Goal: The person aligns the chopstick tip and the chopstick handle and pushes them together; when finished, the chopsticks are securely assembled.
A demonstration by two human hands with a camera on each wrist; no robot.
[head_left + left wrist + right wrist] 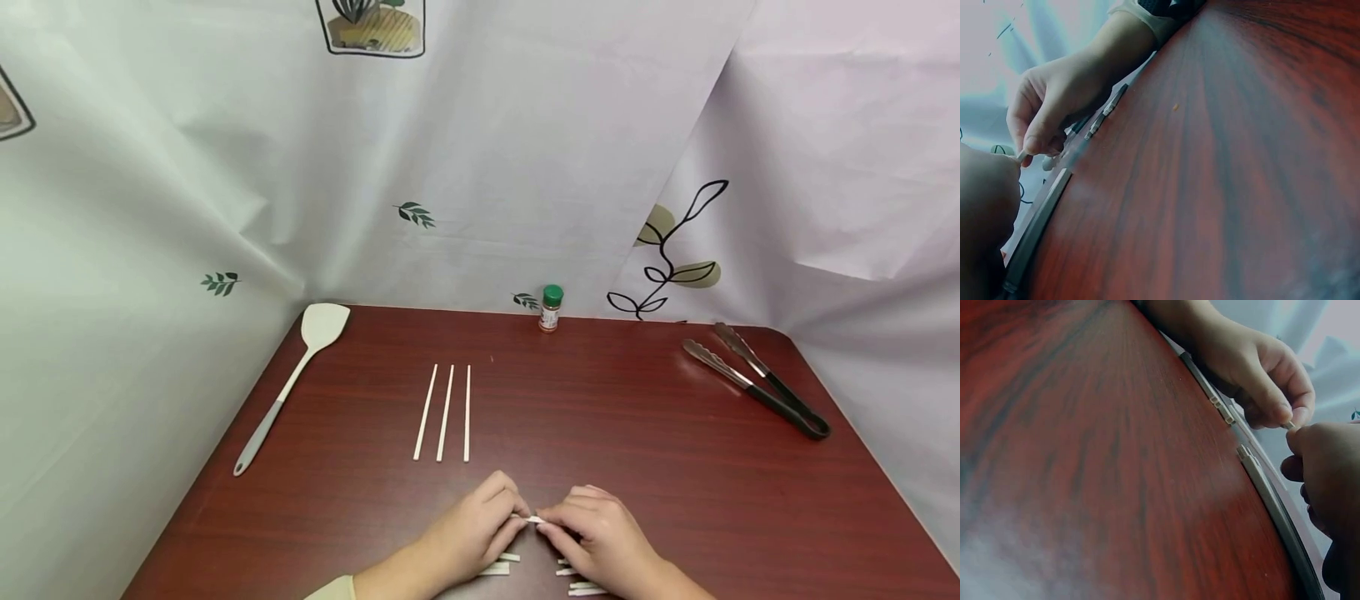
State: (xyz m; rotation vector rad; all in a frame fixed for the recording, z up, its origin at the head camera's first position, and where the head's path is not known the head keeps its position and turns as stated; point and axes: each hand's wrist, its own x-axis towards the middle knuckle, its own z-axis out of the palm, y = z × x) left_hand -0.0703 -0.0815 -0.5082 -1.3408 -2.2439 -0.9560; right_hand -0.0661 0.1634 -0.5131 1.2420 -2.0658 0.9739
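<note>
Between the fingertips of both hands is a short visible piece of a thin white stick (534, 519); the rest is hidden by the fingers. My left hand (474, 531) pinches it from the left, and my right hand (600, 535) pinches it from the right, with the fingertips almost meeting. Under the left hand lie stick ends (495, 570), and under the right hand lie more stick ends (585, 588), both partly covered. Farther back, three white sticks (444, 412) lie side by side, spaced apart.
At the left lies a white spatula (322, 325) with a grey handle. A small green-capped spice jar (550, 310) stands at the back edge. Metal tongs (757, 379) with black handles rest spread at the right. Printed white cloth (525, 150) hangs behind the brown table (600, 417).
</note>
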